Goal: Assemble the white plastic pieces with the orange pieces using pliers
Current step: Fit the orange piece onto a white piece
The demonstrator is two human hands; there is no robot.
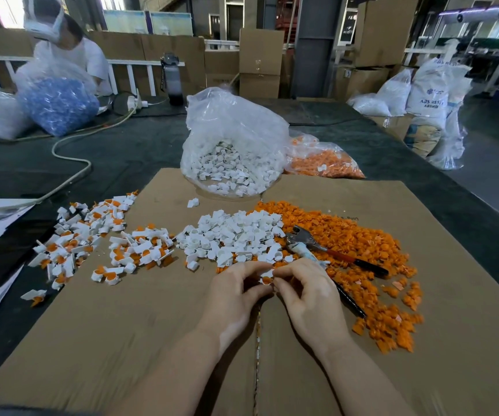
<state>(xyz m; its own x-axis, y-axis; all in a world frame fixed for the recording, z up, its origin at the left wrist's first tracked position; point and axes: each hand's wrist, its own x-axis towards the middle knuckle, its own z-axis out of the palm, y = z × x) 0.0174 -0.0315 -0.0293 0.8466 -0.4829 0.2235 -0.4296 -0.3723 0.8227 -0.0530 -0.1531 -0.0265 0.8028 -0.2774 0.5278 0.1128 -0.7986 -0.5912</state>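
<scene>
- The cardboard covers the table and carries everything; the white bag stands at 12 o'clock from the hands, the orange bag at 1 o'clock.
- The orange pile spreads from 1 to 3 o'clock of the hands, the white pile at 12 o'clock, and the finished pieces at 10 o'clock.
- The pliers lie on the orange pile at 1 o'clock from the right hand, head at 11, handles trailing to 4; the right hand is nearer them.
- The left hand and right hand meet, both pinching one white piece with an orange piece seated beneath it.
- Pressing them home likely needs the pliers, so the right hand would have to let go first.
</scene>
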